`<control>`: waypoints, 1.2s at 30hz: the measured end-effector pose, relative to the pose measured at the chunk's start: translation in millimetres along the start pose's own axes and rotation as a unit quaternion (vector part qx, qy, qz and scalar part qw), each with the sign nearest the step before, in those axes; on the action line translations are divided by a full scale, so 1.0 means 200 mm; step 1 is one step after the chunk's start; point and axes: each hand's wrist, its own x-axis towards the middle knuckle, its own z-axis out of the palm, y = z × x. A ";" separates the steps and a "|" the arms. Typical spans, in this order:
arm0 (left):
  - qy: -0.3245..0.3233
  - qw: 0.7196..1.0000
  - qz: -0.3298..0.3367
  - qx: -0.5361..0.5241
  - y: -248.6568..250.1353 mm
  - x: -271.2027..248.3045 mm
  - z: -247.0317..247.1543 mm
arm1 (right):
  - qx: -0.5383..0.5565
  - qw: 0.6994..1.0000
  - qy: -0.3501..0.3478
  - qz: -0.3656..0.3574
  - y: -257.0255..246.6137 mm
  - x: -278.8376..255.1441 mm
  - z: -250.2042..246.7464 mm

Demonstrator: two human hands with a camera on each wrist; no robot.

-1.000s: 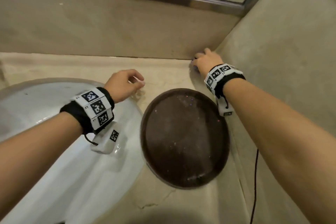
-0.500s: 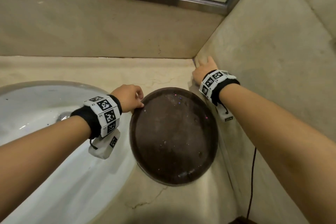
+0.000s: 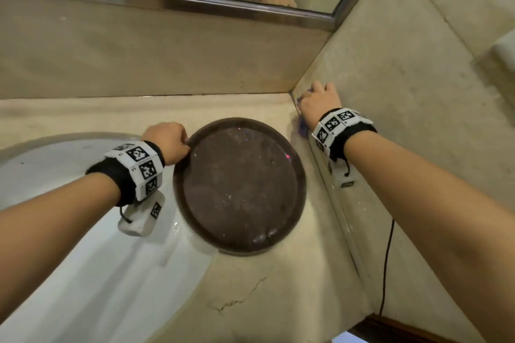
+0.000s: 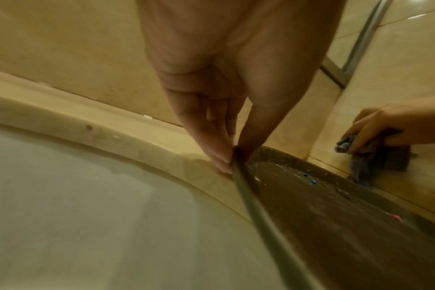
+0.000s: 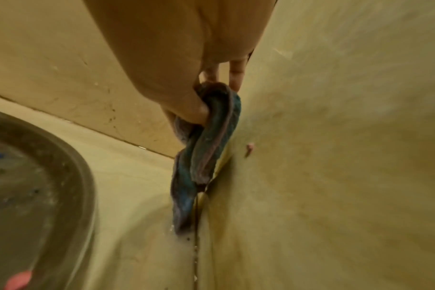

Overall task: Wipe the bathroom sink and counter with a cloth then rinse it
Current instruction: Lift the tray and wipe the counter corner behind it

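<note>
My right hand (image 3: 317, 103) grips a blue-grey cloth (image 5: 206, 149) in the back right corner, where the beige counter (image 3: 278, 301) meets the side wall. The cloth (image 3: 302, 127) hangs down along the wall seam; a strip of it (image 4: 360, 162) shows under the fingers. My left hand (image 3: 167, 142) pinches the left rim of a round dark brown tray (image 3: 239, 186), thumb inside and fingers (image 4: 221, 157) outside. The tray (image 4: 323, 215) lies flat on the counter with small specks on it. The white sink basin (image 3: 83, 273) lies at the left under my left forearm.
A mirror with a metal frame (image 3: 195, 5) runs above the beige backsplash. The tiled side wall (image 3: 418, 92) closes the right side. A thin black cord (image 3: 386, 267) hangs from my right wrist. A crack (image 3: 239, 298) marks the counter in front of the tray.
My left hand moved right from above the sink and took hold of the tray's rim. The right hand stayed in the corner with the cloth, shifting slightly against the side wall.
</note>
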 end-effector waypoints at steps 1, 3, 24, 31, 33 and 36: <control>0.014 1.000 -0.012 -0.002 -0.03 0.01 -0.03 | 0.012 1.000 0.009 0.008 -0.01 0.03 0.01; 0.036 0.999 -0.036 0.000 -0.11 0.04 -0.07 | 0.022 1.000 0.016 0.011 -0.04 0.09 0.02; 0.079 0.983 -0.098 -0.134 -0.21 0.10 -0.04 | -0.007 0.989 -0.143 -0.031 -0.20 -0.10 0.19; 0.088 0.977 -0.090 -0.173 -0.22 0.02 0.00 | 0.048 0.977 -0.207 -0.024 -0.19 -0.35 0.20; 0.095 0.976 -0.090 -0.173 -0.22 -0.01 0.03 | 0.054 0.982 -0.181 -0.015 -0.18 -0.40 0.21; 0.097 0.975 -0.084 -0.183 -0.22 -0.04 0.05 | 0.032 0.988 -0.152 -0.023 -0.24 -0.47 0.24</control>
